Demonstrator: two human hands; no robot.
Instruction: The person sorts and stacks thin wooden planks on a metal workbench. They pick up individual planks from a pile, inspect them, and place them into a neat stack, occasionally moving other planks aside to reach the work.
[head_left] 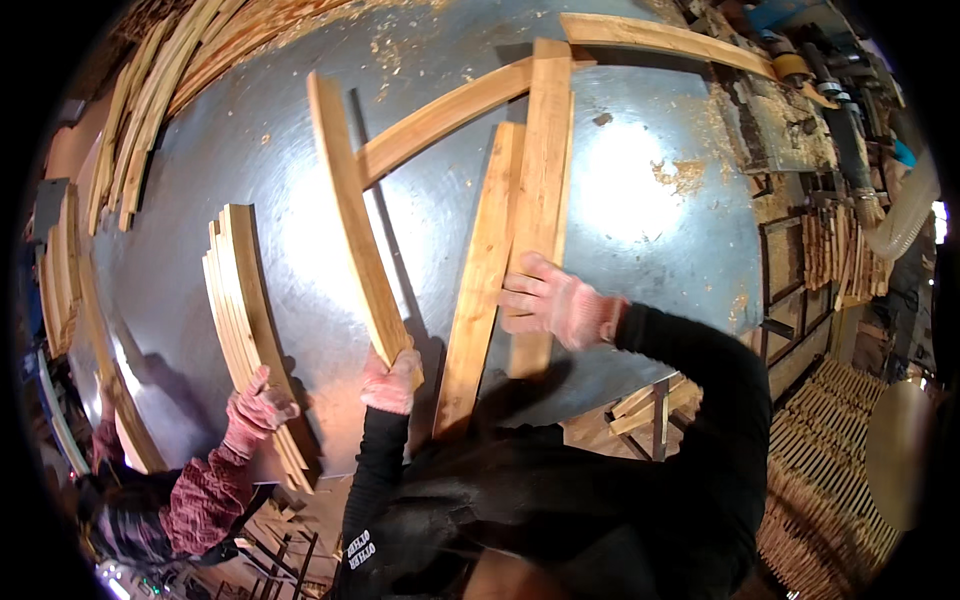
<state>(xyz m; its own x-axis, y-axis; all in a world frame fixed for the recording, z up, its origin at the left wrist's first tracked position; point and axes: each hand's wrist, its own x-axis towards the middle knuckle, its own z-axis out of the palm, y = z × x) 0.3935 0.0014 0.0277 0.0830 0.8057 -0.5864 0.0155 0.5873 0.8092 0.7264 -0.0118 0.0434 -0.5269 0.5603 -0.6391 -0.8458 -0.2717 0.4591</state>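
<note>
Gripping the near end of a long, straight, pale-brown wooden plank (352, 215), the left hand (392, 382), in a pink-and-white glove, sits just below the centre of the frame. Its grip is closed around that end, with the fingers curled; the plank slants from there toward the upper left. The left forearm, in a black sleeve (380, 445), rises almost straight from the lower edge.

The right hand (560, 302), in a matching glove, is at the centre, right of the other. Its grip is apart: the fingers reach leftward, extended and slightly spread, over a wide, upright-running wooden board (542, 150). Whether the palm presses on it, I cannot tell. The right arm bends at the elbow toward the lower right, and its forearm angles up and left to the wrist.

A narrower, leaning wooden board (483, 250) lies between the hands, beside the wide one. Another light wooden board (440, 122) crosses diagonally above, toward the top of the frame. All lie on a smooth, grey metal counter (250, 130) scattered with shavings. At lower left, a co-worker's gloved hand (260, 410) touches a stack of narrow wooden strips (235, 290). More long timber lengths (150, 100) are piled at upper left.
</note>
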